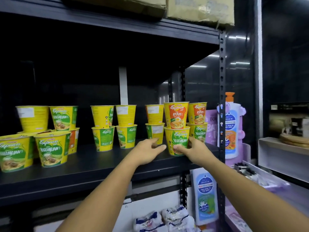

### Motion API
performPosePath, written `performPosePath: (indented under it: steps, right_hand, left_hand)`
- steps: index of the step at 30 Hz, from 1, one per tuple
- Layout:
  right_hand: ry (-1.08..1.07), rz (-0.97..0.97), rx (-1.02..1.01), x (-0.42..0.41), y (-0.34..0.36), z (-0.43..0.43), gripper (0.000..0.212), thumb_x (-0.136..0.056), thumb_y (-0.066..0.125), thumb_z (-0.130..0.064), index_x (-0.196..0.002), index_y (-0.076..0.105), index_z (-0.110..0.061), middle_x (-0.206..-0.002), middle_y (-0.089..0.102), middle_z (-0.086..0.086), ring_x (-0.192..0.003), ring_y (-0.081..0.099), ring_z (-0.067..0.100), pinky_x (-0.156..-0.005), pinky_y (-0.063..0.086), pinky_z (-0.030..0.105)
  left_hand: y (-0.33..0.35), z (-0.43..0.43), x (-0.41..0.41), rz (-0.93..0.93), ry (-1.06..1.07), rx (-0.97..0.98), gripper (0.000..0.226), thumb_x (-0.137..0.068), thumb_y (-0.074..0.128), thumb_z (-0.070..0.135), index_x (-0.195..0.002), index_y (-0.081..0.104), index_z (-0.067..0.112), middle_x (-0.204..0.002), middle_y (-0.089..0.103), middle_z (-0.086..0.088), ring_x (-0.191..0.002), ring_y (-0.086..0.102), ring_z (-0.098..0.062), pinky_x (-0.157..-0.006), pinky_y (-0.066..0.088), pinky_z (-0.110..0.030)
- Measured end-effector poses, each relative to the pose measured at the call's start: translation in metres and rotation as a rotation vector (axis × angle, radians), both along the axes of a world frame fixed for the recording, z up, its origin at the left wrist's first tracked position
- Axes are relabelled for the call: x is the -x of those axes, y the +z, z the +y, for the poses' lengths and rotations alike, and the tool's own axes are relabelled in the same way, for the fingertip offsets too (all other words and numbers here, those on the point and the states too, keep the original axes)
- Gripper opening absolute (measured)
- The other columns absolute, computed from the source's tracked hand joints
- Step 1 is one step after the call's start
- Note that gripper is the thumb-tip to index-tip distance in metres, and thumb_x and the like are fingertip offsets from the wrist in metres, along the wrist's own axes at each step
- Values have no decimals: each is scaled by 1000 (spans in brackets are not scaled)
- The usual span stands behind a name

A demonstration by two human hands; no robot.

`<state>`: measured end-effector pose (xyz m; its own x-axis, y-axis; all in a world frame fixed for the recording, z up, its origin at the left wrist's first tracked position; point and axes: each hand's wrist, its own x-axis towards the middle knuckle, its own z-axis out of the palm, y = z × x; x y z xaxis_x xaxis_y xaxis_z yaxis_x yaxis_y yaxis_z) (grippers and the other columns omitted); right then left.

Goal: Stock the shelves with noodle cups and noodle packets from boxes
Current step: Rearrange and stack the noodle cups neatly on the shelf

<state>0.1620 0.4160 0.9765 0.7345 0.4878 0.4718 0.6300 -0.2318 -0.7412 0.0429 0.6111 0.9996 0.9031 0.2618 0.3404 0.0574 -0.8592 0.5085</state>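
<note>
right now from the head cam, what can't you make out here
All head view:
right hand fingers: hidden behind the gripped Vegetarian cup.
cardboard boxes: cut off by the top edge.
noodle packets: blurred, cut by the bottom edge.
white label print, far left: too small and blurred.

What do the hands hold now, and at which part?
The right hand grips the base of the Vegetarian cup under the front Ayam cup. The left hand holds nothing.

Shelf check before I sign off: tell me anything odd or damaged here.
Flavours are mixed: an orange Ayam cup sits on the green Vegetarian cup that the right hand grips. Several cups face backwards. The cardboard box on top has a torn lower corner.
</note>
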Motion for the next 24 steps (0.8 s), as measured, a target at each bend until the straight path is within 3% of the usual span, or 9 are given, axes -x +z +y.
performPosePath:
  steps: [3,6,9,12,17,24]
  right_hand:
    - [-59,-94,82,-3,1,-6,26,-91,72,-51,-102,62,-30,-93,67,-17,-90,63,8,-69,43,16]
    - [-141,-193,164,-7,0,-7,32,-95,65,-52,-81,54,-26,-74,59,-9,-70,55,10,-58,39,24]
    - [-158,-230,205,-19,-1,-9,35,-95,61,-58,-95,61,-23,-88,67,-6,-81,62,15,-71,52,33]
    - [-143,-284,309,-31,-2,-15,38,-96,57,-60,-114,60,-26,-102,69,-6,-94,63,18,-79,51,36]
    - [-149,-292,465,-55,-4,-25,65,-97,53,-63,-144,56,-19,-138,63,2,-124,59,23,-101,48,35]
    - [-15,-428,596,-84,2,-30,52,-97,42,-65,-130,65,-34,-117,72,-7,-106,64,17,-93,51,35]
  left_hand:
    - [0,-18,-28,-75,-96,257,62,-91,68,60,-145,45,40,-133,64,15,-119,59,-6,-97,45,-28]
    - [-4,-28,-57,-134,-159,377,73,-81,79,59,-143,47,38,-132,66,14,-117,62,-7,-103,50,-36]
    - [-5,-32,-77,-169,-116,373,76,-76,84,56,-139,46,37,-131,64,14,-117,61,-12,-102,50,-37]
    - [-3,-31,-89,-170,-108,418,75,-75,87,52,-136,46,36,-130,63,13,-117,60,-14,-98,48,-35]
    - [-1,-23,-109,-186,-91,469,81,-76,89,45,-142,43,32,-134,64,9,-119,61,-16,-103,49,-40]
    - [0,-24,-129,-216,-64,476,74,-80,87,39,-141,45,34,-133,65,9,-117,61,-15,-103,49,-39]
